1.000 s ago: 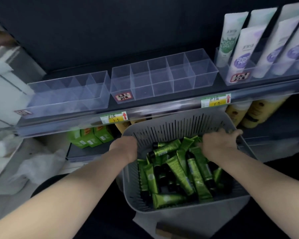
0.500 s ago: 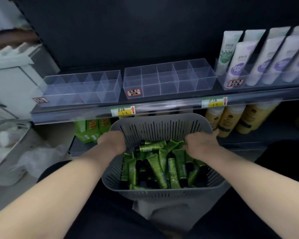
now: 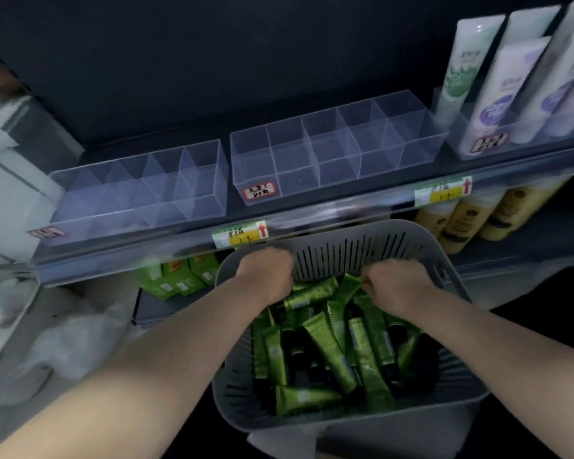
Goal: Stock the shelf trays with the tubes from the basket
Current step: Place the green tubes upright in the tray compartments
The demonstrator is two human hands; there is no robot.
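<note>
Left hand moved from basket rim onto tubes, near right hand; fingers curled, hold unclear.

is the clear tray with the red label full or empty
Empty: the clear tray compartments show only see-through walls and dark shelf; the green tubes lie in the grey basket.

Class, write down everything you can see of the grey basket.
The grey basket looks plastic, rounded-rectangular, with vertical slots in its walls and a smooth rim. It sits below the shelf edge, holding a loose pile of green tubes with dark caps. The left hand and right hand reach into its far end.
</note>
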